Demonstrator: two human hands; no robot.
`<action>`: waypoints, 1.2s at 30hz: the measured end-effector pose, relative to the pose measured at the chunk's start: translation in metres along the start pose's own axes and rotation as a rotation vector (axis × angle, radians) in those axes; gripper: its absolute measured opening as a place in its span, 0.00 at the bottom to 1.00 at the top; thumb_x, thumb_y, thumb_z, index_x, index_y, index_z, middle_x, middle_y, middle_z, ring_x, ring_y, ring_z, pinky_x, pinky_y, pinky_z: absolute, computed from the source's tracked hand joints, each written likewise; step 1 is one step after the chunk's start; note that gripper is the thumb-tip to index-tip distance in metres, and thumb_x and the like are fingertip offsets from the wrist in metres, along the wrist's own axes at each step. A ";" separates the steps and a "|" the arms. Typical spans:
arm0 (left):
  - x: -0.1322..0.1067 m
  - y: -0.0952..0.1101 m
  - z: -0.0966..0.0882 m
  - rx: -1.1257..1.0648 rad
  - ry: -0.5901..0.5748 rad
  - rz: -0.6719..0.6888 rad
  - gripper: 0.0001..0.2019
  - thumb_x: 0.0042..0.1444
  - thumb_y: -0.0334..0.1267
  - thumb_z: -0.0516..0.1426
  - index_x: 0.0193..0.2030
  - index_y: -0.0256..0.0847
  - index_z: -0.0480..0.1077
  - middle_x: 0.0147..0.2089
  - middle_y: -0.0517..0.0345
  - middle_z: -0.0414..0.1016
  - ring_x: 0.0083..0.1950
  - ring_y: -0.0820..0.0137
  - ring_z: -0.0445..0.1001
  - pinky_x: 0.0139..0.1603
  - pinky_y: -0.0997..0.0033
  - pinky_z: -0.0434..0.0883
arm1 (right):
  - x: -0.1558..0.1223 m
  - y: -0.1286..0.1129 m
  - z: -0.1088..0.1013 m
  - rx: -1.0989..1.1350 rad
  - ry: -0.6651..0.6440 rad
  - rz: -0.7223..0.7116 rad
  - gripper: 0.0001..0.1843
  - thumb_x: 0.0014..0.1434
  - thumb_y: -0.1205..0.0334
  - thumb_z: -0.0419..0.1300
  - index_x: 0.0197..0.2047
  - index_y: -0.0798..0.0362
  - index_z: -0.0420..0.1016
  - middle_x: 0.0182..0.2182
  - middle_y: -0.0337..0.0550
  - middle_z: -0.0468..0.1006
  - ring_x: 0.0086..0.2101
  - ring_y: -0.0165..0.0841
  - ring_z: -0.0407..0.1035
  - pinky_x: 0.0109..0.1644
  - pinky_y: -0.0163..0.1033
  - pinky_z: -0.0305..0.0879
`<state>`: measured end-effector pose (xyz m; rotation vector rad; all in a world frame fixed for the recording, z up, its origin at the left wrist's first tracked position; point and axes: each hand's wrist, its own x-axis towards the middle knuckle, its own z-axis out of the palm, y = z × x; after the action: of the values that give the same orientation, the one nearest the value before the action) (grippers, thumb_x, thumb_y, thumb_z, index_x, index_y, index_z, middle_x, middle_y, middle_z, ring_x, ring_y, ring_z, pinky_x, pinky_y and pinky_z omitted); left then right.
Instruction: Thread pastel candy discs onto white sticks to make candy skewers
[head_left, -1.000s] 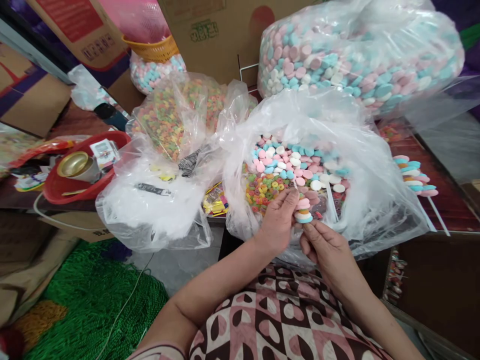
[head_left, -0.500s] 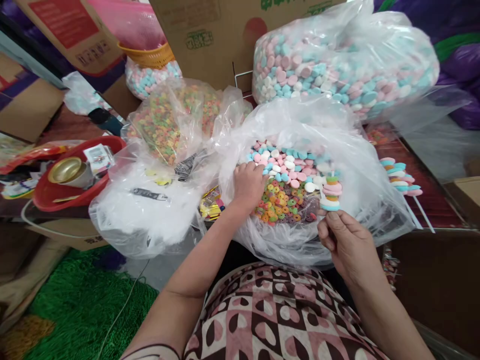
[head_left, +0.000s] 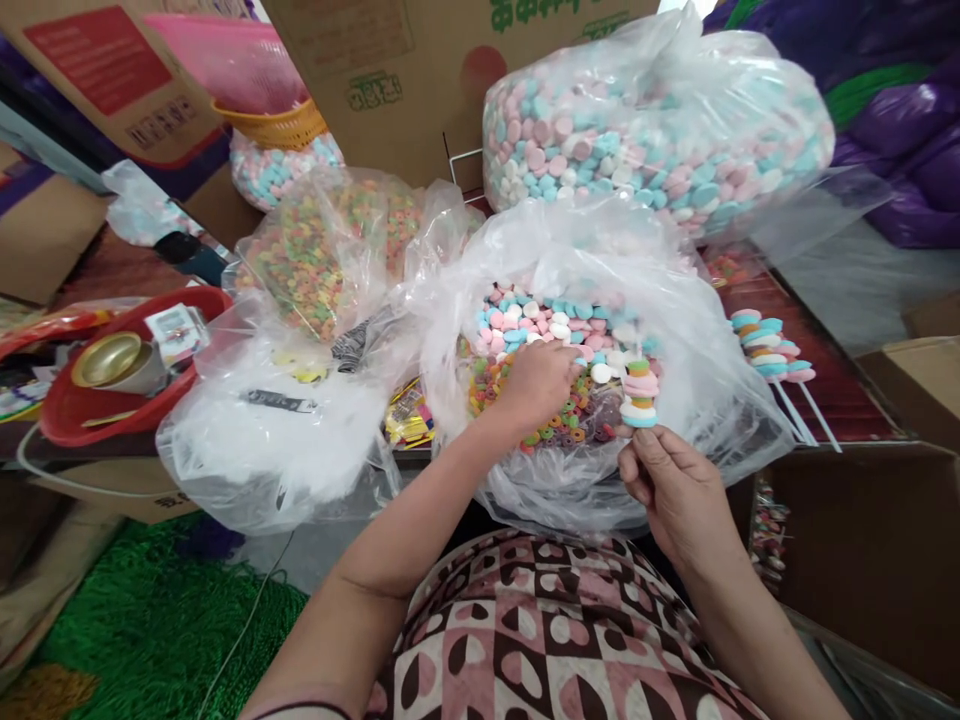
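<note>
My right hand (head_left: 675,485) pinches the bottom of a candy skewer (head_left: 640,395) and holds it upright. Pink, white and blue marshmallows are stacked on it with orange and green gummy rings between, and a bare stick end shows on top. My left hand (head_left: 541,385) is over the candy just left of the skewer, its fingers curled together; what they hold, if anything, is hidden. Beneath it, an open plastic bag (head_left: 697,390) holds loose marshmallows (head_left: 517,320) at the back and gummy rings (head_left: 491,375) nearer me.
Finished-looking candy skewers (head_left: 772,350) lie at the right table edge, above an open carton (head_left: 870,560). Behind stands a big bag of marshmallows (head_left: 645,150). Leftward are a bag of gummy rings (head_left: 337,250), a white-filled bag (head_left: 262,450) and a red basin (head_left: 56,410).
My left hand has moved right across the candy toward the skewer. My right hand still holds the skewer upright. The whole view has shifted slightly.
</note>
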<state>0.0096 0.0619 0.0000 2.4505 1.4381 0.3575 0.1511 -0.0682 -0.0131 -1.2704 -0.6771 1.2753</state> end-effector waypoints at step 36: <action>0.018 -0.006 -0.009 0.359 -0.211 0.177 0.22 0.60 0.24 0.52 0.57 0.46 0.75 0.46 0.47 0.79 0.50 0.55 0.75 0.58 0.51 0.59 | -0.003 0.007 -0.007 -0.079 -0.006 -0.037 0.19 0.58 0.45 0.67 0.37 0.54 0.79 0.19 0.34 0.67 0.18 0.25 0.53 0.21 0.34 0.44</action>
<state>0.0102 0.0815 0.0071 2.8046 1.2918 -0.1380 0.1546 -0.0743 -0.0203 -1.3131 -0.7588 1.2331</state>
